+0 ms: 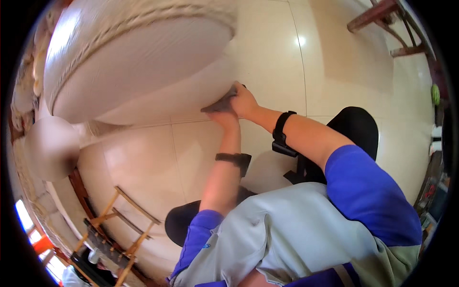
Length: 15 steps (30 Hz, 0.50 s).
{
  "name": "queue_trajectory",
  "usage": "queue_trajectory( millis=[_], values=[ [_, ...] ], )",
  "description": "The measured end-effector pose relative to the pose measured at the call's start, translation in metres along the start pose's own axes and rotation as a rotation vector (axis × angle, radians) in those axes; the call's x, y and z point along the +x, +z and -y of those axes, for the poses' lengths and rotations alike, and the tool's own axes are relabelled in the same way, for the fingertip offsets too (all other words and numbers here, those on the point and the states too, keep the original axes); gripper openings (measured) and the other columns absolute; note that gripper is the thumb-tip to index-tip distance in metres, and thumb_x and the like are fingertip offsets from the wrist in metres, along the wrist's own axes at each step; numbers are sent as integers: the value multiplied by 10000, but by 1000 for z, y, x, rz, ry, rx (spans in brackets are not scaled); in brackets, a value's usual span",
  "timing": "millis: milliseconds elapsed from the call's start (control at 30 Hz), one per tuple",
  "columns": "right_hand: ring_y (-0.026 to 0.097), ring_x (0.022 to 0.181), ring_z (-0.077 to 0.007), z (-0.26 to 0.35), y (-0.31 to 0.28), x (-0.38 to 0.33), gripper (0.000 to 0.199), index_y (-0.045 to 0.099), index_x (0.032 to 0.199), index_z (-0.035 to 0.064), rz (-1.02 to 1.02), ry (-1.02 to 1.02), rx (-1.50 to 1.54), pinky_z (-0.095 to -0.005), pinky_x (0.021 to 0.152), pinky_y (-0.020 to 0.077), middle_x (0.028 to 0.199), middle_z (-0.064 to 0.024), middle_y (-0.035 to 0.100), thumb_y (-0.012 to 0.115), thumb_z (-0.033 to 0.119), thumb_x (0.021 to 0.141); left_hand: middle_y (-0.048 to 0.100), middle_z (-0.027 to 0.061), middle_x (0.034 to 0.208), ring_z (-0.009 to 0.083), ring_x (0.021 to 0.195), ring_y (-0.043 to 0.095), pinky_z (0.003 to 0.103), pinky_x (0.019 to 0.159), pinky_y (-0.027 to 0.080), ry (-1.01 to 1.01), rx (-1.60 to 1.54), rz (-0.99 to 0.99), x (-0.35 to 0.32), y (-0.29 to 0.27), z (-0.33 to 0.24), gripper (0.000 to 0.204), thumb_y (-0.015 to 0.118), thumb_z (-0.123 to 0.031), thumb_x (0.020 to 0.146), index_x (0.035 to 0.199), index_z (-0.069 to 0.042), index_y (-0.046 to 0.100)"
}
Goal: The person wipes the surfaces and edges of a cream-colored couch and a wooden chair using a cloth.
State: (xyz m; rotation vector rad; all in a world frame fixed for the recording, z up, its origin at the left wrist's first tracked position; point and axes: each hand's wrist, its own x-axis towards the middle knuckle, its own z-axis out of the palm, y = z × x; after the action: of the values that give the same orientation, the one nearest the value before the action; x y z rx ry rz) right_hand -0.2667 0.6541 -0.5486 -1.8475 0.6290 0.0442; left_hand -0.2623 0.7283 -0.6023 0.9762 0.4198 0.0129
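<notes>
A grey cloth [220, 104] is held between my two hands at the lower right edge of a large cream padded piece of furniture [143, 62] with a braided seam. My right hand [244, 102] is closed round the right end of the cloth. Under and beside it, my left hand [224, 119] grips the cloth from below, its fingers mostly covered by it. Whether the cloth touches the cream surface, I cannot tell. Both wrists carry black straps, and my knees are bent on either side.
Glossy cream floor tiles [267, 52] spread around me. Wooden chair legs [375, 16] stand at the far right. A wooden folding frame [126, 222] is at the lower left, near a window. A blurred round patch [52, 148] lies left of the furniture. Stacked items line the right edge.
</notes>
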Motion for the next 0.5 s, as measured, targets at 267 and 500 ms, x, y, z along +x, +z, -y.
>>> queue_trajectory(
  millis=[267,500],
  values=[
    [576,843,-224,2,-6,55,364,568,1092,-1,336,346,820,-345,710,475,949,-139,609,441,117,771,479,270,1136,372,1081,453,408,955,330,415,1216,322,-35,6,-44,351,477,-33,817,1122,119,391],
    [511,1019,-428,-38,35,112,445,455,1219,8,-61,150,426,-439,889,401,1154,-236,514,440,251,847,437,263,1183,419,1079,432,429,955,317,306,1443,465,-55,41,-42,403,476,17,751,1143,88,411]
  ],
)
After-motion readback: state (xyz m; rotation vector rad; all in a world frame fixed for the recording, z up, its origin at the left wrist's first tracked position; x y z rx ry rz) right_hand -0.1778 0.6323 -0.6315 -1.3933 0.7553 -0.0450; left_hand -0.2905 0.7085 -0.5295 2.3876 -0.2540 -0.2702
